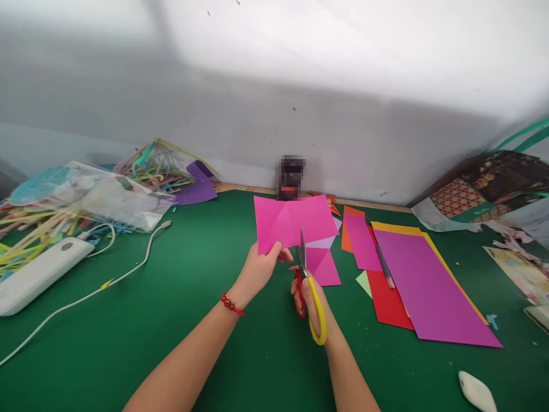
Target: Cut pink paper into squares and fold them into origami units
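Note:
In the middle of the head view, a sheet of pink paper (291,220) with a faint crease is held up above the green table. My left hand (270,254) pinches its lower edge, thumb on top. My right hand (315,292) holds scissors (303,260) with one red and one yellow handle. Their blades are slightly parted and point upward at the paper's lower edge; I cannot tell how far they reach into it. Another pink piece (323,268) and a pale lilac piece (321,242) show below the held sheet.
At right lie a purple sheet (433,286), a red sheet (390,303), a pen (385,266) and a white case (477,390). At left are a white power strip (47,274), a cable (128,273), a clear plastic bag (115,194) and several coloured strips. A wall stands behind the green table (206,246).

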Available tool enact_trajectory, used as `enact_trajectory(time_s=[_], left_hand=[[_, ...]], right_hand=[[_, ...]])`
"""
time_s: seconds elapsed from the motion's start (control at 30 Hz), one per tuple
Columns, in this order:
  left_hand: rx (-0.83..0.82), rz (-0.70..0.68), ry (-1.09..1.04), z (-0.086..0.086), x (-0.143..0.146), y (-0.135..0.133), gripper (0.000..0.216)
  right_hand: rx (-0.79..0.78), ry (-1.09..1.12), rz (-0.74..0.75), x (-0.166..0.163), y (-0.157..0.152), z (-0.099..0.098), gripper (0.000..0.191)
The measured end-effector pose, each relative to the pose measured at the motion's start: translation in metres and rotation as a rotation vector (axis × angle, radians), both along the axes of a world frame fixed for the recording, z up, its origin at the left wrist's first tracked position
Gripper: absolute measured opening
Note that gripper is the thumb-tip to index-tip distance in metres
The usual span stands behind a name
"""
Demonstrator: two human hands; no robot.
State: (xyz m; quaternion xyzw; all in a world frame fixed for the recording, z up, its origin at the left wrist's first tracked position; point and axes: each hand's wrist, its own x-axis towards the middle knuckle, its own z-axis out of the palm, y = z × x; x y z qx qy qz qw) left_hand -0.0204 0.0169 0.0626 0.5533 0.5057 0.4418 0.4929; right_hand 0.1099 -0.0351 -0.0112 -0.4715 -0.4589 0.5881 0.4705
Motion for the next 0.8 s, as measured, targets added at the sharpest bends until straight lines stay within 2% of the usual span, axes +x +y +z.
enact_trajectory(time_s=[0.43,0.63,0.8], left_hand=[[-0.040,0.009,-0.030,-0.002,0.000,0.001,0.036],[-0.032,0.193,-0.164,-0.008,-0.003,0.007,0.032],[-0.033,0.247,-0.051,-0.011,-0.018,0.016,0.040]], right_hand=[[-0.017,-0.010,-0.024,0.000,0.000,0.002,0.050],[-0.022,-0.041,-0.189,0.002,0.004,0.004,0.040],[0.005,0.144,-0.387,0.012,0.010,0.002,0.027]])
